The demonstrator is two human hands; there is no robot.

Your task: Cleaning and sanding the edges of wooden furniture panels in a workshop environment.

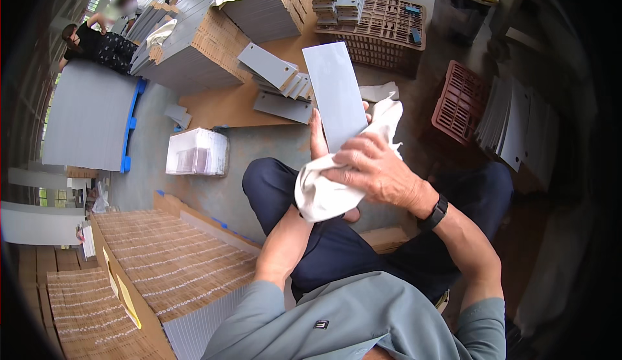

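So the person was sitting down with a grey rectangular panel [335, 94] held upright over their lap. The left hand [319, 141] was closed around the panel's lower edge, mostly hidden behind a white cloth [324, 191], with only a finger or two showing up the side. The right hand [372, 166] was clamped down on the cloth, fingers curled over it and pressing it against the panel's bottom end. Looked to me like the wiping step was underway, low on the sheet, with the upper part still uncovered. I'd guess the next stroke needed the cloth pushed up along the face while the left hand held steady. More loose grey panels [280, 78] lay just beyond the hands, a red crate [459, 101] off to the right.
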